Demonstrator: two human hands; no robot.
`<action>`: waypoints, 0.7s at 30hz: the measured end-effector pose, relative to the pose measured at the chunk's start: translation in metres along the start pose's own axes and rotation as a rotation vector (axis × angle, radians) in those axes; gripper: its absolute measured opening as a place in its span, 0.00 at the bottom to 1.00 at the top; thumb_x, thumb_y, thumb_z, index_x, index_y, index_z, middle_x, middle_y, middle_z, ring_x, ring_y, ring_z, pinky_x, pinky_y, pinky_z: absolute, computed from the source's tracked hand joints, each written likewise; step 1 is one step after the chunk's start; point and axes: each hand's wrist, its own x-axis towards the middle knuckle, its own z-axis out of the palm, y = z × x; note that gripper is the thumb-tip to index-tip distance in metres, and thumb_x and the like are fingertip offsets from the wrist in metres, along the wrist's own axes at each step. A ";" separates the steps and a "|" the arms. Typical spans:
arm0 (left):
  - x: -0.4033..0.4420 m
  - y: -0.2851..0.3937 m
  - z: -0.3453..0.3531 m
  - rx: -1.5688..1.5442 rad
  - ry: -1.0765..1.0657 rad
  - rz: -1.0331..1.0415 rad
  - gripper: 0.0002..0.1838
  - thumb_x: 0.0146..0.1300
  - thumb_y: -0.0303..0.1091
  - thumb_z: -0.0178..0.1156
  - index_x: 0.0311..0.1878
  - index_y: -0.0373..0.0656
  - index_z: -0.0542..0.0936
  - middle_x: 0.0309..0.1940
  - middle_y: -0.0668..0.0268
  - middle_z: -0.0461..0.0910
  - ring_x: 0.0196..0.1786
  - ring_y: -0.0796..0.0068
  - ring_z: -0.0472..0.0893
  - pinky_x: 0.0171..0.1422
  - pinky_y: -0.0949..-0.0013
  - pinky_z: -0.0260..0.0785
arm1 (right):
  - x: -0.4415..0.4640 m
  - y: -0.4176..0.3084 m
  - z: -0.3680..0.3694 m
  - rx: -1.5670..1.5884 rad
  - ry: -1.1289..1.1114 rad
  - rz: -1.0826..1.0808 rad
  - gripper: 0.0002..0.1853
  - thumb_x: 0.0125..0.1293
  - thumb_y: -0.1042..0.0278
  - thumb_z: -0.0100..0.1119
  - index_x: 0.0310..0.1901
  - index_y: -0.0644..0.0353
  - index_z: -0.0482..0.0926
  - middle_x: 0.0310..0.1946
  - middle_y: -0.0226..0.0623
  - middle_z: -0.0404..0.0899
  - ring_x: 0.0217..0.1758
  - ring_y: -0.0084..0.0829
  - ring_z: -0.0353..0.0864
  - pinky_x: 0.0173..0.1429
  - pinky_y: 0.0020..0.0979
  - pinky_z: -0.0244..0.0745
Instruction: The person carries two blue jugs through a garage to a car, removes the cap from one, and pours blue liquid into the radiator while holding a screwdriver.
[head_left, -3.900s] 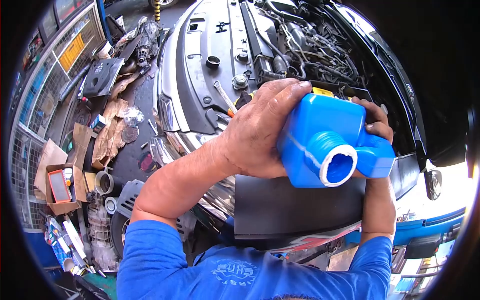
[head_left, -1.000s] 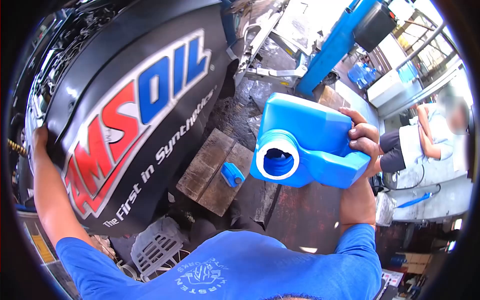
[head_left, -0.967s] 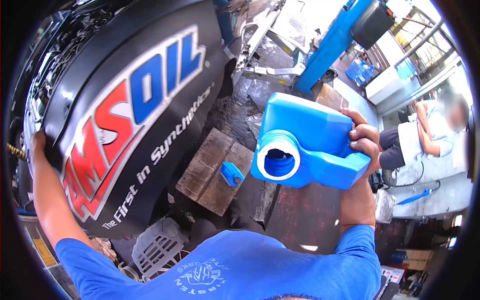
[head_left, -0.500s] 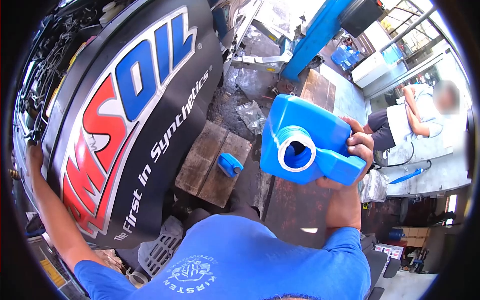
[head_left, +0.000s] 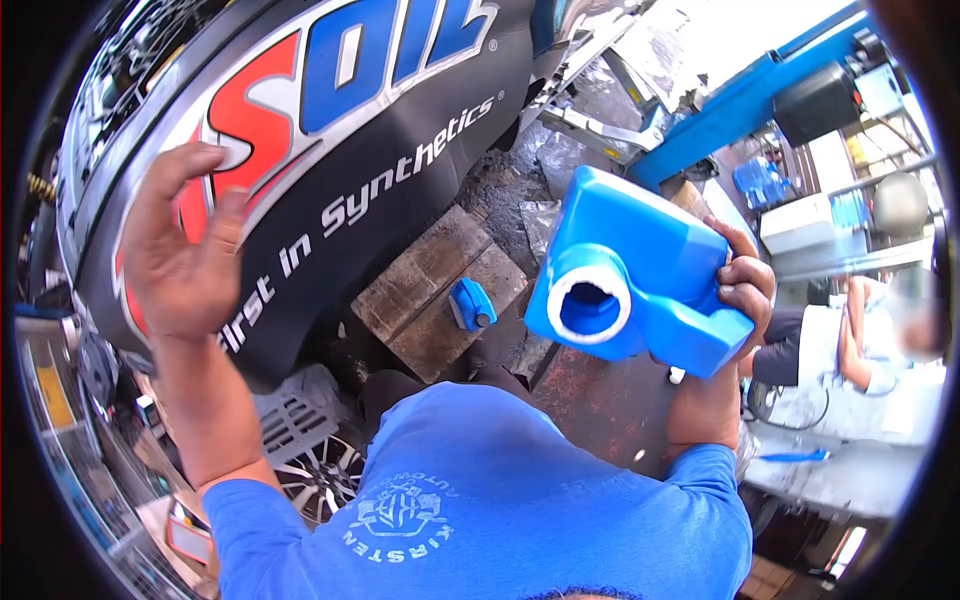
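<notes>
The right grip (head_left: pixel 748 290) clenches the blue jug (head_left: pixel 650 235), the left grip (head_left: pixel 188 265) gapes empty, and tilting could dribble any residue from the uncapped mouth (head_left: pixel 556 306) between them.

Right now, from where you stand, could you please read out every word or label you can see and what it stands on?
"SOIL", on the black cover; letters before it hidden or cut off behind the left hand.
"irst in Synthetics", on the cover, its first letter unclear.
"KIRSTEN", on the blue shirt.
"AUTOW", on the shirt, the rest lost.
No readable text on the jug.
</notes>
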 end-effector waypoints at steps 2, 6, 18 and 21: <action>-0.023 0.018 0.034 0.010 0.004 -0.047 0.16 0.60 0.18 0.69 0.52 0.33 0.80 0.47 0.56 0.83 0.53 0.64 0.81 0.63 0.65 0.70 | 0.002 0.019 -0.014 -0.058 -0.065 -0.047 0.37 0.48 0.49 0.82 0.50 0.52 0.63 0.46 0.38 0.66 0.64 0.63 0.76 0.67 0.61 0.76; -0.072 0.037 0.088 0.038 -0.022 -0.269 0.14 0.58 0.22 0.71 0.46 0.35 0.80 0.42 0.57 0.83 0.44 0.66 0.83 0.53 0.67 0.74 | 0.012 0.055 -0.037 -0.126 -0.131 -0.132 0.38 0.43 0.54 0.84 0.47 0.57 0.65 0.46 0.43 0.69 0.61 0.59 0.79 0.64 0.58 0.76; -0.222 0.041 0.194 0.086 -0.216 -0.848 0.13 0.61 0.29 0.68 0.48 0.36 0.82 0.43 0.57 0.83 0.47 0.60 0.85 0.53 0.64 0.78 | 0.000 0.171 -0.049 -0.251 -0.312 -0.178 0.45 0.40 0.66 0.85 0.58 0.55 0.63 0.52 0.43 0.70 0.63 0.58 0.76 0.64 0.57 0.78; -0.244 0.042 0.206 0.144 -0.322 -0.926 0.14 0.62 0.33 0.67 0.50 0.39 0.82 0.46 0.58 0.83 0.51 0.56 0.84 0.54 0.61 0.77 | -0.003 0.186 -0.045 -0.240 -0.340 -0.191 0.47 0.40 0.65 0.85 0.61 0.54 0.62 0.52 0.43 0.69 0.64 0.58 0.76 0.65 0.57 0.77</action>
